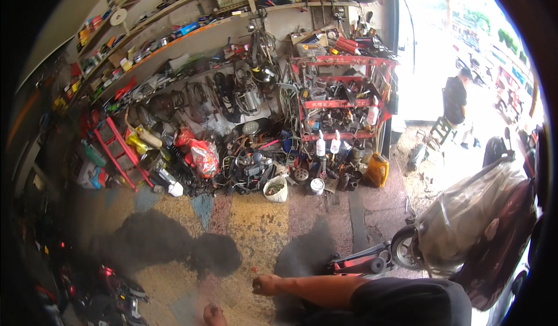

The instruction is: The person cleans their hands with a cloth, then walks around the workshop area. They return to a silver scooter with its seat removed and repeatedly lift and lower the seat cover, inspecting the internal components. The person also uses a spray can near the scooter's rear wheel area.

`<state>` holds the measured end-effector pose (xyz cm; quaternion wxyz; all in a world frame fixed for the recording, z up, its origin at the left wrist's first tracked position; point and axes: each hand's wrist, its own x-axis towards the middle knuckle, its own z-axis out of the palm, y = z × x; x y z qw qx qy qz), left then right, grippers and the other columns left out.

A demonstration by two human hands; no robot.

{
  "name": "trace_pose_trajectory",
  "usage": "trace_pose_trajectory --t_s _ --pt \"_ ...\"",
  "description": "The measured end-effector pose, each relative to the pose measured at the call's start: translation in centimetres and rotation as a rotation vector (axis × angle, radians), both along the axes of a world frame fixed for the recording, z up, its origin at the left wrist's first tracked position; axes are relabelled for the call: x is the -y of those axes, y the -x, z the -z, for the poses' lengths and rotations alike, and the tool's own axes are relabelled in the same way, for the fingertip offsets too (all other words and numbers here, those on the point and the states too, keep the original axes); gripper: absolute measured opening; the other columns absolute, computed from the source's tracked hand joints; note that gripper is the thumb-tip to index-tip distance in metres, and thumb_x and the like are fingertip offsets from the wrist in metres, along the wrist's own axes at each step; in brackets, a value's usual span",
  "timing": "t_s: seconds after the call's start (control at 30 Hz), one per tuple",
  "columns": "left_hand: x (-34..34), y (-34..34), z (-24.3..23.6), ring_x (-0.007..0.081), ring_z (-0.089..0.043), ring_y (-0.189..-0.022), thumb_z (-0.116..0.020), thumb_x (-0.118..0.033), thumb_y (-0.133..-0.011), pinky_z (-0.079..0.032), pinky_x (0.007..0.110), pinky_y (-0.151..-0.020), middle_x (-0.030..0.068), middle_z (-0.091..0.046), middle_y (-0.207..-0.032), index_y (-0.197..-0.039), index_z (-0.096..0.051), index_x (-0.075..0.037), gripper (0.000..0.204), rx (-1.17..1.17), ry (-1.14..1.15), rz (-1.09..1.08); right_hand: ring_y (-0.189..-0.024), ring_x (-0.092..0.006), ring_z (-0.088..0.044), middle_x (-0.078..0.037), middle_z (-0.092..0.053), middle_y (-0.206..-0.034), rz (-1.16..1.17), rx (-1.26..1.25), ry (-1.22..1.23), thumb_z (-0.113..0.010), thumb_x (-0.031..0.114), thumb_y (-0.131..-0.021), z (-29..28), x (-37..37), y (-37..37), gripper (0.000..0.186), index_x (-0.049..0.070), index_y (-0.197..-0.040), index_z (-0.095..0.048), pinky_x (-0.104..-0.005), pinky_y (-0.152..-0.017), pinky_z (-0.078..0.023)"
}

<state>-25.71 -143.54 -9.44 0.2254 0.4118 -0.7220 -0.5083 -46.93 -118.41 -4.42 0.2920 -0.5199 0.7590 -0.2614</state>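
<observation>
My right hand [265, 285] is at the end of a bare forearm with a dark sleeve, which reaches in from the lower right. Its fingers are curled closed, and whatever they hold is too small to make out. A tiny red-orange spot [254, 269] shows just beyond it, over the floor. Lower and to the left, my left hand [214, 314] rises from the bottom edge. Those fingers are bent closed too, and their grip is partly cut off by the frame.
Red shelving [343, 102] stands at the back, loaded with parts. Before it are a white bucket [275, 189], a yellow jug [378, 170] and heaped parts. A red floor jack [360, 263] lies by a covered scooter [465, 221] at right. A person [455, 97] sits outside. Dark blurred patches [145, 239] hide some floor.
</observation>
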Motion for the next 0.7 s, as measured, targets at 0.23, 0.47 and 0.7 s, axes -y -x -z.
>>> trace_pose_trajectory --t_s 0.23,0.47,0.7 --pt "1.4 11.7 -5.0 0.0128 -0.050 -0.052 -0.053 -0.010 -0.088 -0.037 0.029 -0.046 0.0027 -0.052 -0.063 -0.073 -0.050 -0.006 0.016 0.247 -0.001 0.153 -0.104 -0.0345 -0.062 -0.018 -0.066 -0.108 0.429 0.175 -0.032 -0.056 0.037 -0.086 -3.7 6.5 14.6 0.038 0.007 -0.107 -0.066 -0.0442 -0.088 -0.050" --pt "7.0 22.5 3.4 0.0144 -0.050 -0.052 -0.054 -0.012 -0.087 -0.038 0.031 -0.045 0.0038 -0.053 -0.065 -0.071 -0.049 -0.006 0.018 0.673 -0.310 0.306 -0.099 -0.0333 -0.065 -0.018 -0.068 -0.101 0.554 0.127 -0.393 -0.054 0.031 -0.084 -0.1 -3.6 24.0 0.034 0.003 -0.098 -0.069 -0.0440 -0.084 -0.052" --pt "12.5 37.5 5.9 0.0160 -0.050 -0.052 -0.054 -0.014 -0.086 -0.038 0.033 -0.043 0.0049 -0.054 -0.066 -0.069 -0.048 -0.007 0.020 0.762 -0.409 0.367 -0.093 -0.0327 -0.068 -0.017 -0.070 -0.094 1.019 0.278 -0.611 -0.056 0.035 -0.085 5.8 -17.9 28.4 0.035 0.004 -0.089 -0.071 -0.0417 -0.082 -0.053"
